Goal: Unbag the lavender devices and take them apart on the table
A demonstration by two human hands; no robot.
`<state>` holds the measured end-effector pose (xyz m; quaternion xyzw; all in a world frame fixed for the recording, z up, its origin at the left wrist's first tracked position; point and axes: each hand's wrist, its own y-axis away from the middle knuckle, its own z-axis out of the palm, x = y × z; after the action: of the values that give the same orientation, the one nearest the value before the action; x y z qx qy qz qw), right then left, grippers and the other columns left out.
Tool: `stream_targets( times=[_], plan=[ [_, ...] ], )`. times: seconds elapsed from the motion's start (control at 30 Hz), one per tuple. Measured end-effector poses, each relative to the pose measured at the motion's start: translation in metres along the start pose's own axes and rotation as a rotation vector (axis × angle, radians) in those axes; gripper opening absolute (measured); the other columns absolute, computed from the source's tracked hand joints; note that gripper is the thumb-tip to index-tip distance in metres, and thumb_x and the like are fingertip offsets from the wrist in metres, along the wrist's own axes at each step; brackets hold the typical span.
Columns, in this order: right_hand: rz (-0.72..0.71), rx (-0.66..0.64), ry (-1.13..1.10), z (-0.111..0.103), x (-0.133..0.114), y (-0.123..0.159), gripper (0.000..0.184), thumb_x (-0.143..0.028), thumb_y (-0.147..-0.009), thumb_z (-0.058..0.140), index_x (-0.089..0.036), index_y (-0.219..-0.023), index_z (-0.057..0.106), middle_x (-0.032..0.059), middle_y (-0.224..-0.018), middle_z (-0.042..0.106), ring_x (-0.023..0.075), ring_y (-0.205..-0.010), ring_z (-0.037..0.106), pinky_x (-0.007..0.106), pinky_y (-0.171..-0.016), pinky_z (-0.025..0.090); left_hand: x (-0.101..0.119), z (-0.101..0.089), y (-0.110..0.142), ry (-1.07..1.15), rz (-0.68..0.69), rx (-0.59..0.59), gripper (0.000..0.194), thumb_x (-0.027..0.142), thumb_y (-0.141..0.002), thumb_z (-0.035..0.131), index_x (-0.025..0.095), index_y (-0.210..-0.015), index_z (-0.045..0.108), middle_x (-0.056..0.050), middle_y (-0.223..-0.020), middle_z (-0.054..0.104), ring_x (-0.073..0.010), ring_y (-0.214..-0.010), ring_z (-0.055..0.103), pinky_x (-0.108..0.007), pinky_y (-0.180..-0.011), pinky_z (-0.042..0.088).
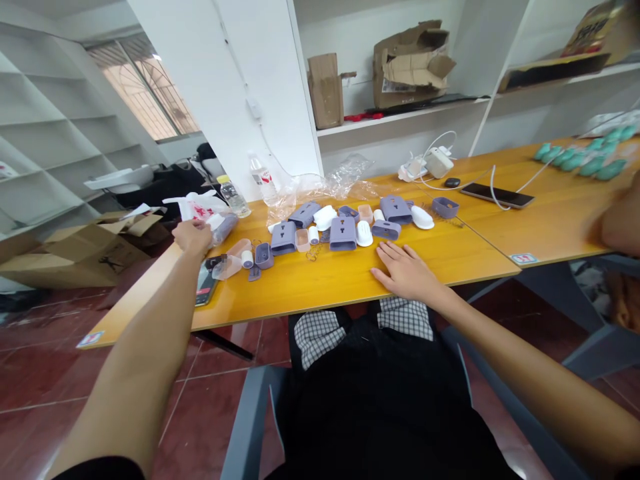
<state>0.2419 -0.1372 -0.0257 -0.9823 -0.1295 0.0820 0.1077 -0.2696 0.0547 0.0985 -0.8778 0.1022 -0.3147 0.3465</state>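
Observation:
My left hand (193, 237) reaches to the table's left end, its fingers bent and partly hidden beside a white plastic bag (193, 205) with red print. A greyish-purple item in clear wrap (225, 229) lies against its fingertips; what the fingers hold cannot be made out. My right hand (406, 270) rests flat, fingers stretched, on the yellow table (320, 287). Just beyond it lies a small purple cup-like part (386, 231). Purple housings with cut-outs (343, 233), white rounded caps (365, 233), clear covers (227, 267) and white rollers (247, 259) spread across the middle.
A phone (205, 285) lies under my left forearm. Two bottles (233, 197) (263, 179) and crumpled clear plastic (345, 177) stand behind the parts. To the right are a charger with cables (439, 162), another phone (497, 196), several green pieces (593, 165) and another person's arm (623, 217).

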Motion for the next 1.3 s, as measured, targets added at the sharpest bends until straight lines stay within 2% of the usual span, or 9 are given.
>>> stream_targets(
  times=[0.07, 0.17, 0.3, 0.47, 0.6, 0.73, 0.9, 1.1, 1.3],
  plan=[
    [0.000, 0.000, -0.003, 0.000, 0.000, 0.000, 0.072, -0.055, -0.109, 0.036, -0.009, -0.161, 0.054, 0.0193, -0.171, 0.048, 0.0371, -0.162, 0.041, 0.060, -0.133, 0.029, 0.006, -0.006, -0.010, -0.027, -0.069, 0.091, 0.050, 0.026, -0.088, 0.083, 0.022, -0.060, 0.042, 0.011, -0.050, 0.031, -0.0119, -0.058, 0.024, -0.027, -0.081, 0.049],
    [0.002, 0.011, -0.019, 0.001, 0.001, 0.001, 0.070, -0.055, -0.109, 0.037, -0.011, -0.161, 0.055, 0.0186, -0.171, 0.049, 0.0371, -0.161, 0.042, 0.059, -0.133, 0.028, 0.022, -0.013, -0.014, -0.072, -0.136, 0.173, 0.031, 0.017, -0.084, 0.084, 0.015, -0.068, 0.058, 0.009, -0.059, 0.054, -0.0103, -0.064, 0.041, -0.024, -0.081, 0.050],
    [-0.019, 0.027, -0.044, 0.001, 0.002, 0.001, 0.067, -0.053, -0.109, 0.039, -0.012, -0.159, 0.057, 0.0194, -0.169, 0.052, 0.0380, -0.161, 0.042, 0.060, -0.133, 0.027, 0.070, -0.013, 0.031, 0.037, 0.036, 0.131, 0.016, 0.021, -0.084, 0.083, 0.010, -0.093, 0.075, 0.001, -0.093, 0.079, -0.0134, -0.083, 0.067, -0.026, -0.084, 0.056],
    [-0.032, 0.041, -0.050, 0.001, 0.001, 0.001, 0.066, -0.052, -0.110, 0.040, -0.010, -0.158, 0.057, 0.0213, -0.167, 0.053, 0.0403, -0.160, 0.043, 0.064, -0.131, 0.030, 0.153, 0.013, 0.131, 0.365, 0.320, -0.188, 0.008, 0.029, -0.090, 0.083, 0.022, -0.087, 0.082, -0.005, -0.096, 0.084, -0.0242, -0.097, 0.081, -0.037, -0.089, 0.064],
    [-0.055, 0.065, -0.078, 0.001, 0.002, 0.001, 0.055, -0.034, -0.110, 0.036, -0.011, -0.154, 0.060, 0.0206, -0.166, 0.056, 0.0397, -0.158, 0.045, 0.065, -0.129, 0.033, 0.185, 0.051, 0.166, 0.518, 0.395, -0.343, 0.010, 0.027, -0.094, 0.080, 0.023, -0.084, 0.083, -0.007, -0.090, 0.084, -0.0261, -0.099, 0.083, -0.039, -0.086, 0.067],
    [-0.096, 0.087, -0.158, -0.002, 0.012, -0.001, 0.046, -0.020, -0.104, 0.043, -0.008, -0.142, 0.067, 0.0251, -0.154, 0.065, 0.0408, -0.151, 0.053, 0.064, -0.124, 0.039, 0.185, 0.080, 0.169, 0.530, 0.344, -0.395, 0.013, 0.033, -0.095, 0.080, 0.023, -0.088, 0.084, -0.009, -0.096, 0.085, -0.0262, -0.098, 0.083, -0.044, -0.092, 0.068],
    [-0.179, 0.119, -0.328, -0.003, 0.024, -0.003, 0.038, -0.018, -0.102, 0.048, -0.014, -0.132, 0.071, 0.0211, -0.133, 0.076, 0.0379, -0.130, 0.067, 0.058, -0.114, 0.051, 0.174, 0.080, 0.176, 0.365, 0.327, -0.567, 0.034, 0.044, -0.099, 0.075, 0.026, -0.127, 0.078, -0.011, -0.135, 0.079, -0.0313, -0.133, 0.072, -0.059, -0.119, 0.054],
    [-0.052, 0.265, -0.661, -0.006, 0.026, 0.004, 0.043, -0.044, -0.112, 0.042, -0.026, -0.139, 0.071, 0.0115, -0.140, 0.076, 0.0344, -0.132, 0.070, 0.061, -0.117, 0.051, 0.163, 0.072, 0.186, 0.331, 0.330, -0.702, 0.076, 0.061, -0.090, 0.082, 0.028, -0.154, 0.059, -0.014, -0.161, 0.060, -0.0375, -0.149, 0.058, -0.064, -0.127, 0.045],
    [-0.257, 0.386, -0.740, -0.020, 0.010, 0.014, 0.061, -0.054, -0.092, 0.079, -0.033, -0.148, 0.064, 0.0111, -0.159, 0.060, 0.0364, -0.146, 0.057, 0.064, -0.122, 0.045, 0.160, 0.075, 0.188, 0.288, 0.304, -0.755, 0.084, 0.065, -0.087, 0.084, 0.028, -0.157, 0.055, -0.014, -0.162, 0.058, -0.0391, -0.151, 0.055, -0.064, -0.129, 0.040]
  ],
)
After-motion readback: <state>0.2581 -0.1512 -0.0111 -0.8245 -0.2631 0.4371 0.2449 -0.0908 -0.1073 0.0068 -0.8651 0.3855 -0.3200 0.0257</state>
